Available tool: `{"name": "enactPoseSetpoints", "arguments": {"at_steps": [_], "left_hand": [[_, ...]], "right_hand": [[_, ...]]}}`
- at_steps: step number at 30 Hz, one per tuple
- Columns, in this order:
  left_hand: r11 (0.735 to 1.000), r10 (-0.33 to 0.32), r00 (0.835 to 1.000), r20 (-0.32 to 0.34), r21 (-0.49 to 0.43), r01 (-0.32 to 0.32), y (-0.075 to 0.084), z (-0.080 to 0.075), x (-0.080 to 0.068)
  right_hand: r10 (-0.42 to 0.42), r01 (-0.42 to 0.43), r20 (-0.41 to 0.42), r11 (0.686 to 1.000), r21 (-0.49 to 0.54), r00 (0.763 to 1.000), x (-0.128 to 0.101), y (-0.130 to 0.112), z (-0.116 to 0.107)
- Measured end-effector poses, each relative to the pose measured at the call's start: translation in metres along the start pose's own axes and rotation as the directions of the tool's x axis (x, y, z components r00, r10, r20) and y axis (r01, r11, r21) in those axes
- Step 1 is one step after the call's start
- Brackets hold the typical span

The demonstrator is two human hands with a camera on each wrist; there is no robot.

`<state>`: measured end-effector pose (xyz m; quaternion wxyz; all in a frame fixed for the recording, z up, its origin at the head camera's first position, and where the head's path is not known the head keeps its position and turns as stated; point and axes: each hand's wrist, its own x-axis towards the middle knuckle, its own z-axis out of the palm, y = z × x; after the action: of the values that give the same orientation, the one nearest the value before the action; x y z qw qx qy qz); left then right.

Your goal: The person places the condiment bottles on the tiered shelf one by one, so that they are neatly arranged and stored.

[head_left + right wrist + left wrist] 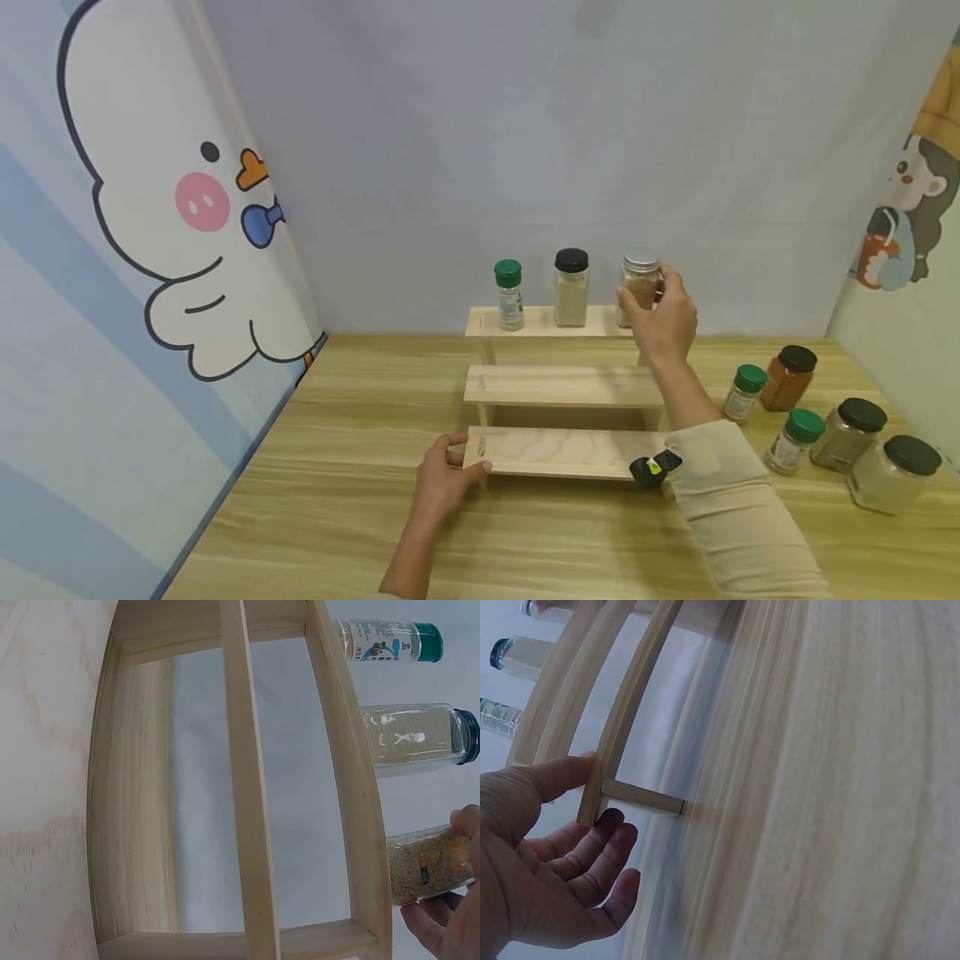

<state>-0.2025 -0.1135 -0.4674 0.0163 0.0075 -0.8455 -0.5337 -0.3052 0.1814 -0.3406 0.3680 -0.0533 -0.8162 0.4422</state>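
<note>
A three-step wooden rack [562, 451] stands on the table. My right hand [667, 323] grips a silver-lidded glass spice jar [638, 283] at the right end of its top step. The right wrist view shows coarse tan contents in this jar [427, 864], its base right at the board. Farther left on the same step stand a black-capped jar [572, 292] of pale powder and a green-capped shaker [509, 298]. My left hand [441, 482] pinches the left end of the lowest step, thumb above and fingertips beneath, as the left wrist view shows.
Right of the rack, two green-capped shakers [787, 450], a jar of reddish-orange spice [787, 382] and two more black-lidded jars [892, 479] stand on the wood-grain table [337, 500]. Behind the rack hangs a plain pale curtain [420, 167].
</note>
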Motion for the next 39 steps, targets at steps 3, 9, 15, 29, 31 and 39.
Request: {"name": "enactPoseSetpoints", "arguments": {"at_steps": [3,9,15,29,31,39], "left_hand": [[1.0,0.0,1.0,-0.004,-0.012,0.0,0.0,0.0,0.0],[1.0,-0.002,1.0,-0.002,-0.022,0.002,0.001,0.0,-0.001],[1.0,-0.013,1.0,-0.008,-0.012,0.013,0.001,0.0,-0.002],[1.0,-0.01,1.0,-0.017,0.001,0.01,0.002,0.0,-0.004],[1.0,-0.008,1.0,-0.01,-0.012,0.008,0.001,0.0,-0.004],[0.999,-0.003,1.0,-0.004,-0.048,0.003,0.002,-0.001,-0.003]], "right_hand": [[0.005,-0.005,0.007,1.0,-0.003,1.0,0.001,0.0,0.0],[0.008,-0.008,0.019,1.0,0.005,1.0,0.0,0.001,-0.001],[0.021,-0.021,0.068,1.0,0.002,0.997,-0.003,0.0,-0.004],[0.275,-0.303,0.202,0.945,0.126,0.94,-0.036,0.004,-0.055],[0.292,-0.319,0.191,0.939,0.131,0.937,-0.042,0.005,-0.064],[0.359,-0.38,0.195,0.921,0.083,0.913,-0.064,0.012,-0.104]]}}
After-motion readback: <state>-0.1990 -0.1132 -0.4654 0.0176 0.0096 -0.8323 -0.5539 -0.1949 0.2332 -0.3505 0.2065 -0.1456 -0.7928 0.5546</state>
